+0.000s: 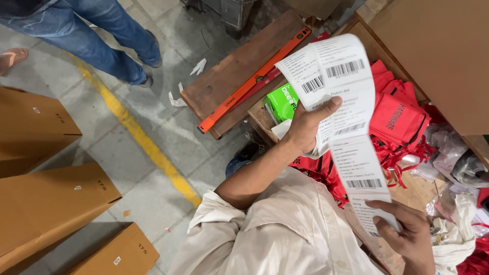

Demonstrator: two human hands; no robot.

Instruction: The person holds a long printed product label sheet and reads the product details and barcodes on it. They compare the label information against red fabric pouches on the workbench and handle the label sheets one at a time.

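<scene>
Left hand: your left hand (307, 126) sits just right of the frame's centre, closed on the strip of barcode labels (342, 109), thumb pressed flat across its face and fingers wrapped behind.
Right hand: your right hand (407, 235) is in the lower right corner, pinching the bottom end of the same strip between thumb and fingers.
Label strip: a long white run of printed labels, running from the upper middle of the frame down to the lower right; the top part bends over behind your left hand, and the lower part hangs taut between your two hands.
Your sleeve: a pale, creased shirt (275, 231) fills the lower centre, with your left forearm rising out of it toward the strip.
Behind the strip: a heap of red fabric bags (400, 114) lies at the right, with clear plastic wrapping (451, 153) and white cloth (458, 234) beside it at the right edge.
Green box: a small green carton (281, 102) shows just left of your left hand, partly hidden by it.
Spirit level: an orange spirit level (254, 79) lies slantwise on a brown wooden board (229, 76) in the upper centre.
Cartons: closed brown cardboard boxes (46, 203) stand along the left edge, and a larger one (443, 56) fills the upper right corner.
Floor: grey concrete with a yellow painted line (142, 137) crossing diagonally, and torn white paper scraps (178, 97) near the board.
Another person: legs in blue jeans (97, 35) stand in the upper left, well apart from you.
</scene>
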